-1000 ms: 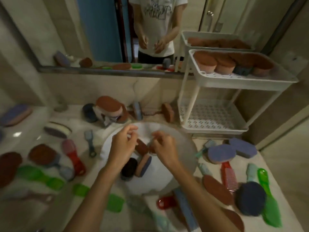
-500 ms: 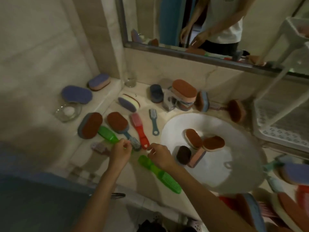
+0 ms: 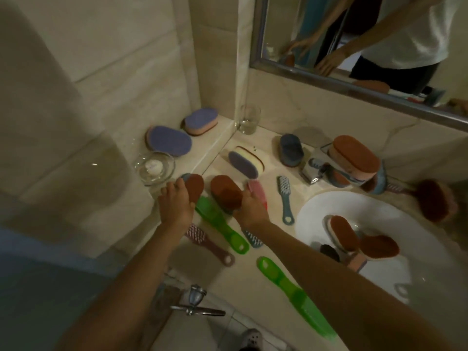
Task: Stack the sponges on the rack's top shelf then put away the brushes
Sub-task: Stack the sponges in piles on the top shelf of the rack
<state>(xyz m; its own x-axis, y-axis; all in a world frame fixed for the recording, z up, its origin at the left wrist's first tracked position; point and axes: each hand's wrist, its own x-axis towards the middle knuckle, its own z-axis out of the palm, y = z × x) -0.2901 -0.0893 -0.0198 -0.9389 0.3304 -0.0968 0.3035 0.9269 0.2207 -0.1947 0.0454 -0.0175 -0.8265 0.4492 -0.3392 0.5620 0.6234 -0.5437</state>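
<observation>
Rust-brown sponge (image 3: 224, 191) lies between left hand (image 3: 174, 202) and right hand (image 3: 250, 205).

Your counter (image 3: 276, 153) looks glossy marble; beside the matt rough brown sponge (image 3: 226, 192) sits a translucent plastic green brush (image 3: 221, 225).

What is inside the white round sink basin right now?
The white sink basin holds two brown-topped oval sponges, a dark round pad and a pink-sided sponge standing on edge. The right forearm hides the basin's near-left part.
</observation>
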